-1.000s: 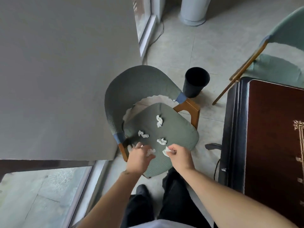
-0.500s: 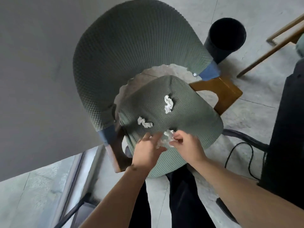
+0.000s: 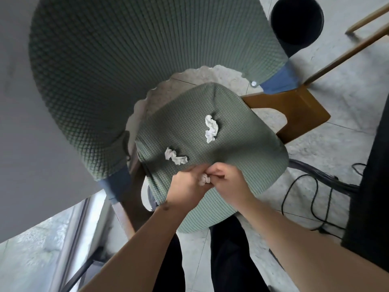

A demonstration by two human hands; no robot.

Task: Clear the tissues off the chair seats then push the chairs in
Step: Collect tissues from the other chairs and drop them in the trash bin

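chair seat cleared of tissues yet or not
Not cleared. Two crumpled tissues lie loose on the green chair seat, and a third wad is pinched between both hands.

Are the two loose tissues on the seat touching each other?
Apart. The head view shows bare green seat between the left tissue and the upper tissue.

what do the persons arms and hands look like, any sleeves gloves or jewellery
Both forearms are bare up to the frame edge, with no sleeves in view. The left hand and right hand wear no gloves, and no rings, watch or bracelet show. A small dark mark sits near the left wrist.
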